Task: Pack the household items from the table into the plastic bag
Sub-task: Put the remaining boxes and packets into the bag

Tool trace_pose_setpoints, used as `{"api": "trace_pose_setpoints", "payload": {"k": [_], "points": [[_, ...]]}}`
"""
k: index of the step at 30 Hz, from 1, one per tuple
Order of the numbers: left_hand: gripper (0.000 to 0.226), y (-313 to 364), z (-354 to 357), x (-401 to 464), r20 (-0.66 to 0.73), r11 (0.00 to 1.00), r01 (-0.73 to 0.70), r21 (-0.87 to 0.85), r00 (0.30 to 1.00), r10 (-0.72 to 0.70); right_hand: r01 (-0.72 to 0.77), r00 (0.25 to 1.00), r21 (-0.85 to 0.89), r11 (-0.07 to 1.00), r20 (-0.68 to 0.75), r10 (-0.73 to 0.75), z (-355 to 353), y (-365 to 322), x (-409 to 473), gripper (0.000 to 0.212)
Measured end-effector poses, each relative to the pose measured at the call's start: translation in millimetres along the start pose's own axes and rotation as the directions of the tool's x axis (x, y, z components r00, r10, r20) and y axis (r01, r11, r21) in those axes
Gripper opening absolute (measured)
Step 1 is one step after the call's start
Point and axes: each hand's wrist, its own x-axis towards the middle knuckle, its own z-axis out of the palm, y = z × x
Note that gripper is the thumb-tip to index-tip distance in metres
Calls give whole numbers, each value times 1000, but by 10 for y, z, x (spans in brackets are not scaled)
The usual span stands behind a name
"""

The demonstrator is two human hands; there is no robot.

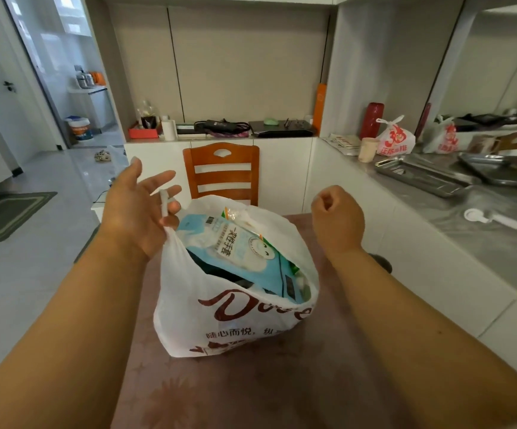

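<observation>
Left of the plastic bag point(220, 317), the left hand point(136, 212) hooks its handle point(165, 209) on loosely spread fingers point(170, 207), apparently keeping open the packed bag standing mid-counter point(251, 391), while right of it the right hand point(337, 216) hovers clenched and empty.

A wooden chair point(221, 171) stands at the frame's centre against white low cabinets point(282, 168). Above them runs a beige panelled wall point(245, 63). Pale glossy floor tiles point(34, 243) fill the left, with a dark doormat point(6, 213) at the left edge. A grey counter point(483, 230) runs along the right.
</observation>
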Motion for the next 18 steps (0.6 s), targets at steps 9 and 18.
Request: {"api": "trace_pose_setpoints", "payload": {"k": [9,18], "points": [[57,-147,100,99,43,997,-74,-21,996,75,-419,716,-581,698,260,647,295,1635,4,51],[54,-79,42,43,-1,998,-54,45,999,54,-334,926,-237,912,95,364,86,876,122,31]]}}
